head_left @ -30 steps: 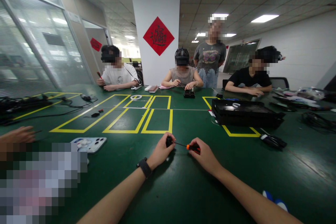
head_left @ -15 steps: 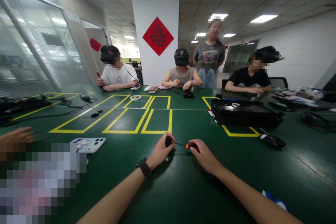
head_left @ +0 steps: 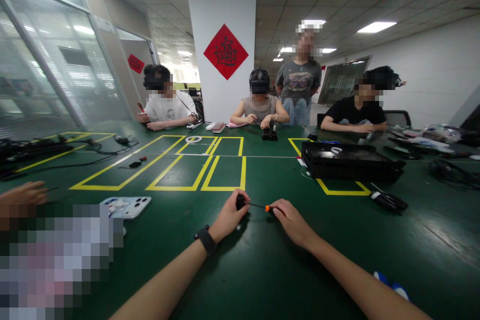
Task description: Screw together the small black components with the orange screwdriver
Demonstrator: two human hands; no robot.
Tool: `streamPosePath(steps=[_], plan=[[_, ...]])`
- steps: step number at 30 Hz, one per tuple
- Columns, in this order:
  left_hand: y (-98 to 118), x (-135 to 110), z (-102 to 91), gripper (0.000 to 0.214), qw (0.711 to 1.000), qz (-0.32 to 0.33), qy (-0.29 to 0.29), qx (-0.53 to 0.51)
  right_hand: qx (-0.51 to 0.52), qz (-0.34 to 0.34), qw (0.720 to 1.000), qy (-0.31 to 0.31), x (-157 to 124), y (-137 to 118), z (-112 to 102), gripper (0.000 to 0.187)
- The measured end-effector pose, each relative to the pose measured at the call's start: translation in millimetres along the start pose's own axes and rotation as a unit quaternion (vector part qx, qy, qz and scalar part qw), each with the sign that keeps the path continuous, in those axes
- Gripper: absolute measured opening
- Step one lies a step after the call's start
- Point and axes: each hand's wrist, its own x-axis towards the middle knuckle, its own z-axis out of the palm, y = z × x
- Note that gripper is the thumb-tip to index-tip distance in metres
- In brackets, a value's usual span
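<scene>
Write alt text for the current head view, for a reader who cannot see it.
The right grip holds an orange-collared screwdriver pointing toward a small black object in the left grip, at a green table. Beyond are three seated people and one standing person.

Ceiling panels (head_left: 377, 27) light a rather dim scene, with pale glare on the green tabletop (head_left: 438, 237) (strongest toward the right), while wide-angle distortion slants the glass partition (head_left: 48, 60) at left and coarse pixelation covers the lower-left corner.
</scene>
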Motion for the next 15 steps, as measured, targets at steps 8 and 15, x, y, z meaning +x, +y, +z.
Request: streamPosePath(steps=[8, 15], plan=[[-0.3, -0.6, -0.1, 0.016, 1.0, -0.001, 0.002, -0.014, 0.015, 0.008, 1.0, 0.013, 0.2, -0.3, 1.7, 0.021], [-2.9, 0.0, 0.8, 0.016, 1.0, -0.001, -0.002, -0.027, -0.001, -0.026, 1.0, -0.014, 0.8, -0.2, -2.1, 0.026]])
